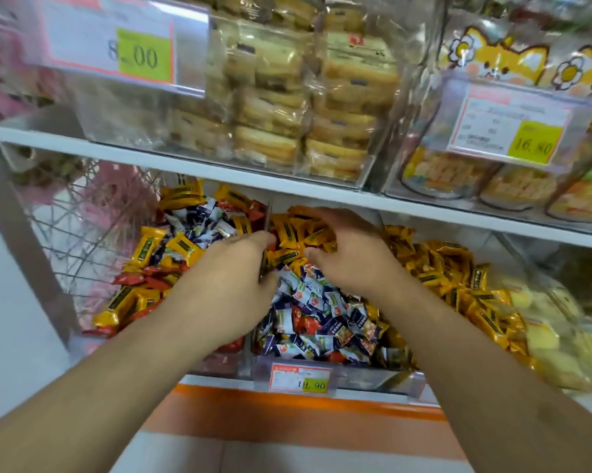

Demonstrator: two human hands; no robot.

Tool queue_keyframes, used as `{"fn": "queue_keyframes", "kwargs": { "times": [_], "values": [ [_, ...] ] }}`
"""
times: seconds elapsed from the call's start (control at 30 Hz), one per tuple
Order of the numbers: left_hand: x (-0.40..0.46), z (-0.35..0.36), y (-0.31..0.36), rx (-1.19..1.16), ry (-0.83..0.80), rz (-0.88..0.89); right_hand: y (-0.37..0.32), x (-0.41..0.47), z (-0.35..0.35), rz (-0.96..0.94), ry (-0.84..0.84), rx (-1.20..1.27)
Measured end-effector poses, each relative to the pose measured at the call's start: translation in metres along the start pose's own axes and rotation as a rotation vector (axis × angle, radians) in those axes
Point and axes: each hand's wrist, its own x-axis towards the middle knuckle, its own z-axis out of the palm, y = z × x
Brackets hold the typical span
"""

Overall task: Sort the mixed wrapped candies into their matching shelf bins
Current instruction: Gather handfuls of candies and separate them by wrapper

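A person's right hand (347, 249) curls its fingers down into a heap of yellow-wrapped candies (298, 233) at the back of the middle shelf bin (373, 377). The left hand (234, 268) reaches beside it, fingers bent at the clear divider (266, 233); whether they pinch anything cannot be told. Blue-and-white candies (318, 322) fill the bin's front.

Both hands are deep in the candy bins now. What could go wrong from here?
1. The yellow candies under the right hand are heaped high at the back; raking them may spill some over the clear divider into the left bin.
2. The left hand covers that divider, so pieces might cross it unseen.
3. The blue-and-white candies reach the front lip near the price tag and could tumble out.
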Motion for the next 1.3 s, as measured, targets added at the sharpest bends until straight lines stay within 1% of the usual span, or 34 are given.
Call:
{"fn": "queue_keyframes", "kwargs": {
  "times": [0.1, 0.23, 0.37, 0.53, 0.63, 0.77, 0.87, 0.93, 1.0, 1.03, 1.1, 1.13, 1.2, 1.27, 1.3],
  "values": [
    [0.003, 0.003, -0.004, 0.009, 0.019, 0.039, 0.003, 0.028, 0.013, 0.029, -0.074, -0.031],
    [0.004, 0.003, -0.005, 0.018, 0.019, 0.039, -0.007, 0.047, 0.019, 0.033, -0.177, -0.135],
    [0.005, 0.002, -0.006, -0.012, 0.031, 0.04, -0.013, 0.047, 0.017, 0.026, -0.106, -0.105],
    [0.004, 0.004, -0.005, -0.012, 0.059, 0.036, -0.003, 0.039, 0.02, 0.017, -0.008, -0.055],
    [0.003, 0.004, -0.004, -0.009, 0.047, 0.039, 0.0, 0.032, 0.019, 0.071, 0.045, 0.071],
    [0.004, 0.003, -0.004, -0.039, 0.048, 0.046, 0.007, 0.019, 0.017, 0.147, 0.189, 0.289],
    [0.006, 0.005, -0.004, -0.048, 0.053, 0.041, 0.014, 0.009, 0.008, 0.211, 0.256, 0.451],
    [0.007, 0.006, -0.001, -0.039, 0.098, 0.076, 0.016, -0.002, 0.0, 0.249, 0.291, 0.543],
    [0.007, 0.007, 0.006, -0.049, 0.154, 0.125, 0.013, -0.018, -0.008, 0.24, 0.328, 0.682],
    [0.006, 0.008, 0.01, -0.08, 0.154, 0.138, 0.011, -0.028, -0.011, 0.217, 0.333, 0.759],
    [0.005, 0.01, 0.019, -0.234, 0.077, 0.119, 0.003, -0.046, -0.018, 0.166, 0.293, 0.89],
    [0.004, 0.013, 0.023, -0.345, 0.036, 0.104, 0.001, -0.055, -0.02, 0.143, 0.259, 0.898],
    [0.002, 0.018, 0.029, -0.522, 0.016, 0.08, 0.002, -0.07, -0.025, 0.123, 0.176, 0.835],
    [0.002, 0.02, 0.032, -0.596, 0.014, 0.064, 0.01, -0.084, -0.032, 0.126, 0.104, 0.786],
    [0.001, 0.021, 0.034, -0.601, 0.0, 0.062, 0.016, -0.09, -0.036, 0.145, 0.099, 0.76]
  ]
}}
